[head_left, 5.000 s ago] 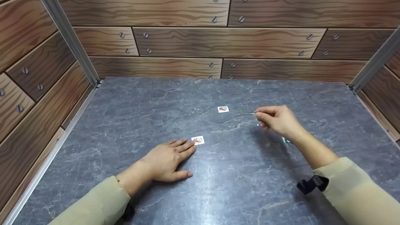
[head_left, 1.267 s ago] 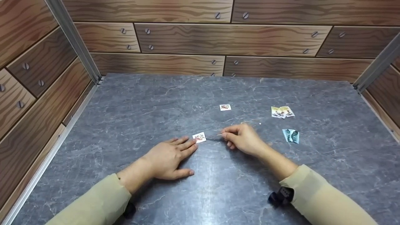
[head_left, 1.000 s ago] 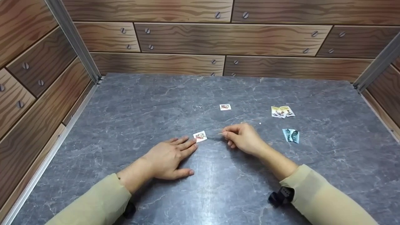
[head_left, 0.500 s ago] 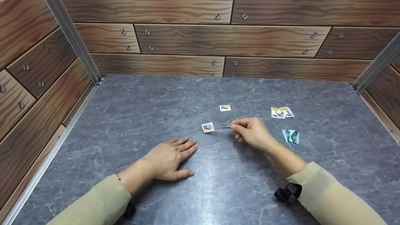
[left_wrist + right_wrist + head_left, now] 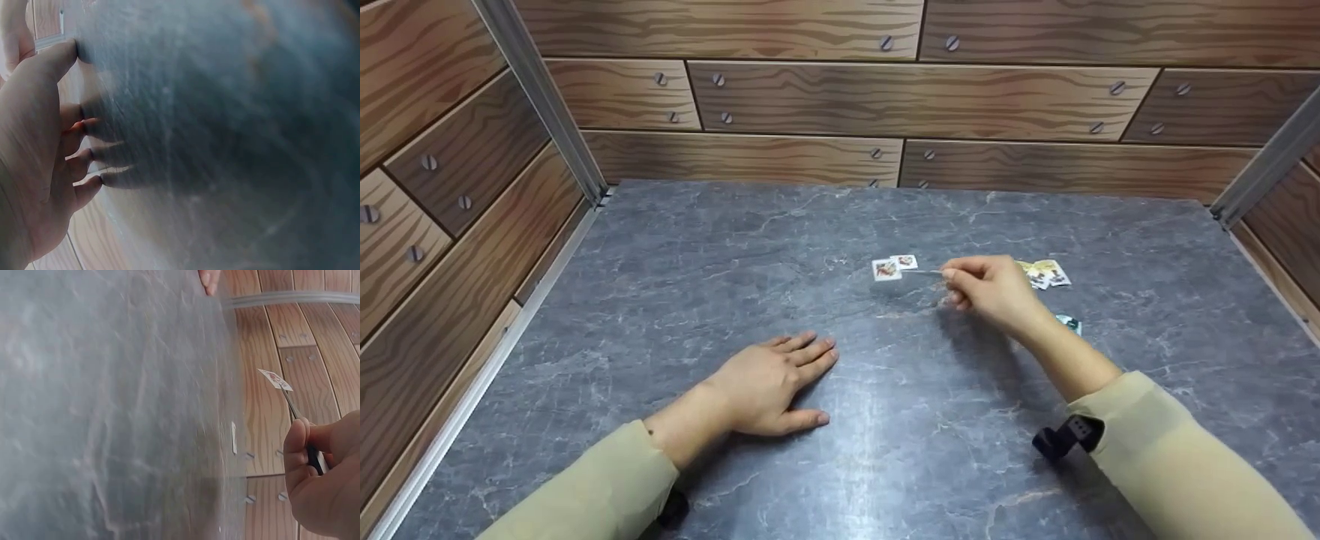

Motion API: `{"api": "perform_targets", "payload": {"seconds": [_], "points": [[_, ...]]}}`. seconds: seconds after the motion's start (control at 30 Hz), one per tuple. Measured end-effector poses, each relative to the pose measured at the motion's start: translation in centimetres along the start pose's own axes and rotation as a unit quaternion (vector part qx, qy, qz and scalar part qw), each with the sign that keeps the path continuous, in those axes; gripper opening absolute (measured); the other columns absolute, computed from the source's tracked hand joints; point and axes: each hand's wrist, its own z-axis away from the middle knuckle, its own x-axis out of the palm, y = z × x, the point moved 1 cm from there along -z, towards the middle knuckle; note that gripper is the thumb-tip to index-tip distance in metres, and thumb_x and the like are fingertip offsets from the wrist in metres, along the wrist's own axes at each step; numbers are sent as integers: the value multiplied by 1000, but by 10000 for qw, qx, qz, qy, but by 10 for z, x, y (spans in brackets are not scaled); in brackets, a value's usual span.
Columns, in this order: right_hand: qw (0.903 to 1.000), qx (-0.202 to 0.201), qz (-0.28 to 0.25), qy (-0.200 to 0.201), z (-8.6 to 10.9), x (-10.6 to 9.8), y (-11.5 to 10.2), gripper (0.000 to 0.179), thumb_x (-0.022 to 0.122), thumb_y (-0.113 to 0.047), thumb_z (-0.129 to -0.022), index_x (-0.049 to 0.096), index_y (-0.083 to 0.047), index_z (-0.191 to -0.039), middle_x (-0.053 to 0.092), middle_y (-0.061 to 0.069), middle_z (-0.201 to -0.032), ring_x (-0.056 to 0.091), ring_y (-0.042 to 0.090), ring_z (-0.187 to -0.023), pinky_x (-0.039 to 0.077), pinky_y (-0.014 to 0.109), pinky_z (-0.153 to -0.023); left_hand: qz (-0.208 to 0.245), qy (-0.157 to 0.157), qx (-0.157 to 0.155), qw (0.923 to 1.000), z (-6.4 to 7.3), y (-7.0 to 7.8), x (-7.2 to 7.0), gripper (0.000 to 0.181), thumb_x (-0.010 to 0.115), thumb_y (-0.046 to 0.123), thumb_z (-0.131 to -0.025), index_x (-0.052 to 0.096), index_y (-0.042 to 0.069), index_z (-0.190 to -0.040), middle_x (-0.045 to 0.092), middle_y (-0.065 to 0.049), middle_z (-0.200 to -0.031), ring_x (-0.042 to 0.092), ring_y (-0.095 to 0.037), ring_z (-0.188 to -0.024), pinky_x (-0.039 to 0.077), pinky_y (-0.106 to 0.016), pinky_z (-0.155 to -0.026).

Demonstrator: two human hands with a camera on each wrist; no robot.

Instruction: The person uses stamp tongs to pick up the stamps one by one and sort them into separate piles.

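Observation:
My right hand (image 5: 994, 292) pinches a pair of thin metal tweezers (image 5: 921, 271), dark at the handle end in the right wrist view. At their tips a small square printed paper piece (image 5: 886, 271), white with a red figure, is held raised off the table; its face also shows in the right wrist view (image 5: 275, 379). Just behind it, partly covered in the head view, a similar printed piece (image 5: 907, 262) lies on the table. My left hand (image 5: 769, 386) rests palm down on the tabletop with fingers spread, holding nothing.
Several yellow-and-white printed pieces (image 5: 1057, 273) lie overlapping beyond my right hand. Teal pieces (image 5: 1070, 324) are mostly hidden behind the right forearm. The grey marbled table (image 5: 697, 262) meets wood-patterned walls (image 5: 795, 97) at its back and sides.
The tweezers drew the printed piece out from under my left fingertips, lifted it and carried it away from me and slightly right, beside the other piece. The left hand has stayed put.

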Motion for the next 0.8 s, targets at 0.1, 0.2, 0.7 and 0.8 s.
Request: {"api": "perform_targets", "payload": {"seconds": [0.1,0.2,0.7,0.8], "points": [[9999,-13,21,135,-4,-6,2,29,64,-8,-106,70,16,-122,71,10,-84,64,4,-65,59,20,-62,7,17,13,10000,0,0,0,86,43,66,-107,33,6,-167,32,-14,-171,33,-36,-156,34,-51,-124],[9997,-2,41,230,-6,-11,4,30,64,-9,-107,69,16,-122,70,8,-83,64,3,-65,58,19,-62,-4,-1,15,10000,0,1,0,86,43,66,-107,33,6,-166,32,-13,-171,33,-36,-156,34,-51,-124],[9983,309,-27,501,-24,-23,20,31,62,-10,-108,68,16,-124,68,3,-80,64,2,-63,59,19,-61,-29,7,3,10000,0,-1,1,86,42,67,-107,32,6,-167,31,-13,-171,32,-36,-156,33,-51,-125],[9980,318,-88,543,-25,-22,24,31,63,-10,-107,69,16,-124,67,0,-78,63,1,-63,59,20,-61,-13,20,-8,10000,-1,0,2,86,42,67,-107,33,6,-167,32,-13,-171,33,-36,-156,35,-51,-124]]}}
